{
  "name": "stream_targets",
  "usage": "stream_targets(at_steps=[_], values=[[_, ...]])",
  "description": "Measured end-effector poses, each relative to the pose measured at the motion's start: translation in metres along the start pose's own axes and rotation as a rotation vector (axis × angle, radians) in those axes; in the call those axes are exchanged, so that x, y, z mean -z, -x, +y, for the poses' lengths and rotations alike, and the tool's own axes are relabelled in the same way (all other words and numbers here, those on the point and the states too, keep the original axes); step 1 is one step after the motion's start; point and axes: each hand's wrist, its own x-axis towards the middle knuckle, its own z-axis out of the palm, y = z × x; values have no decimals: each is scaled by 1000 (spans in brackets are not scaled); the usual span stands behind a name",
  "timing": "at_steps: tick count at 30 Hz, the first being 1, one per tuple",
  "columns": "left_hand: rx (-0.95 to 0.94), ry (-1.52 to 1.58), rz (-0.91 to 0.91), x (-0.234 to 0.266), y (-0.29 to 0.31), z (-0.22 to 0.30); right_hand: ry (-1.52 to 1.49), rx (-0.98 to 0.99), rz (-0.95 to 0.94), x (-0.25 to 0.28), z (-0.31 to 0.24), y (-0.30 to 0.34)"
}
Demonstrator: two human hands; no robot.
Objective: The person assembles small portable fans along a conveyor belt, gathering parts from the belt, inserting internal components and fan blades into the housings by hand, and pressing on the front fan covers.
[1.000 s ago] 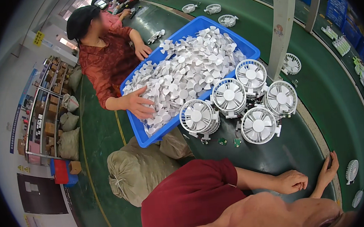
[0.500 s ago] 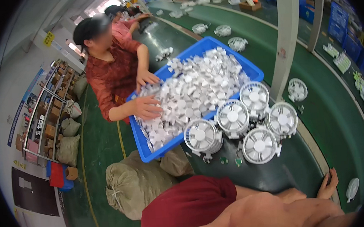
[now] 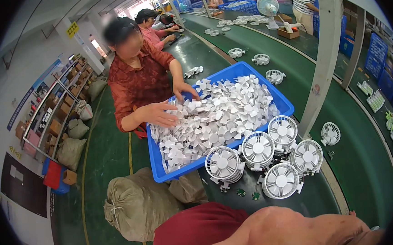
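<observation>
Bare skin of my arm [image 3: 281, 230] fills the lower edge, beside dark red cloth [image 3: 199, 231]. Only a sliver of fingertip [image 3: 352, 212] shows past it, at the belt's edge on the right; I take it as my right hand, its other fingers hidden. My left hand is out of sight. Nearest in front stand several stacks of white round fan housings [image 3: 281, 180], blades inside, with small green circuit boards [image 3: 256, 195] beside them. Behind these, a blue tub [image 3: 274, 89] holds a heap of white fan blades [image 3: 214, 116]. A co-worker's two hands [image 3: 162, 114] rest on the heap.
A conveyor belt [image 3: 366, 138] runs along the right, carrying single fan housings [image 3: 330, 133]. A pale post [image 3: 322, 63] rises beside it. Tied sacks [image 3: 138, 208] lie on the floor at left. A desk fan [image 3: 268, 6], shelves [image 3: 63, 109] and other people are farther off.
The view has tilted up and shows more of the far line. My fingers at the belt's edge have mostly gone from sight. The co-worker's hands have shifted over the blades.
</observation>
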Motion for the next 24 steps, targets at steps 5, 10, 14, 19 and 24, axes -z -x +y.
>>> stream_targets(at_steps=[5,10,14,19,24], values=[[6,20,31,12,0,7,-11,43,31,-1,0,-3],[14,50,49,15,5,15,-38,3,-3,-3,2,-2],[7,41,60,22,4,18,-13,29,16,0,-3,-6],[12,45,70,25,7,22,-27,21,5,1,-4,-4],[15,53,82,24,7,23,-21,8,2,1,-5,-4]])
